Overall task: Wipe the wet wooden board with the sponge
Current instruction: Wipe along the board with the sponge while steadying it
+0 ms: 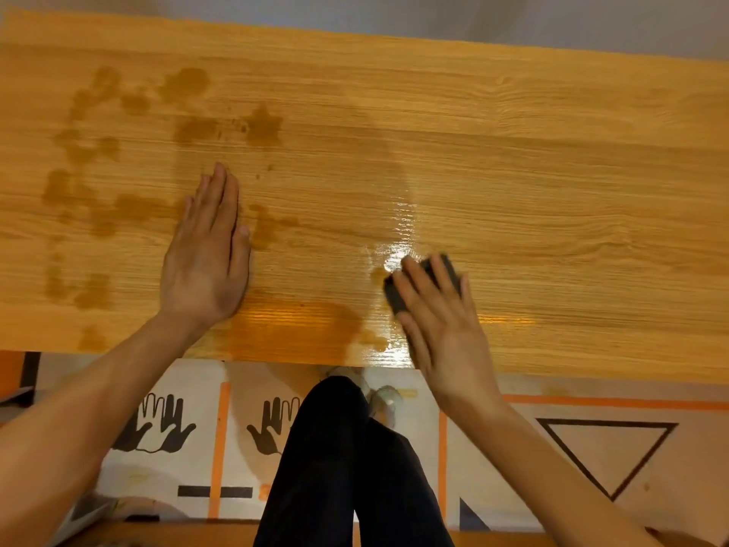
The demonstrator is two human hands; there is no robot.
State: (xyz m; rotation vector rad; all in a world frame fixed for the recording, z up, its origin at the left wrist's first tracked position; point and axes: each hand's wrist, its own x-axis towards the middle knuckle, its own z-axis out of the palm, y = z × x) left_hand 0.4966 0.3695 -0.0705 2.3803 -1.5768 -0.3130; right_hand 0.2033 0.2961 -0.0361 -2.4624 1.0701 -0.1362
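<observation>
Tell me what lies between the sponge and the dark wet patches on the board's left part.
The left hand lies flat on the board, between the sponge under the right hand and the wet patches.

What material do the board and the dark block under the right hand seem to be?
Board: wood or wood-look laminate; straight grain lines, glossy where wet.
Sponge: probably foam; dark grey and matte, mostly hidden by the right hand, so its texture is unclear.

A pale floor mat [189,459] shows 2 black hand-print graphics, orange stripes [219,448] and a black triangle outline [609,454] (plain grey wall [434,13] beyond).
</observation>
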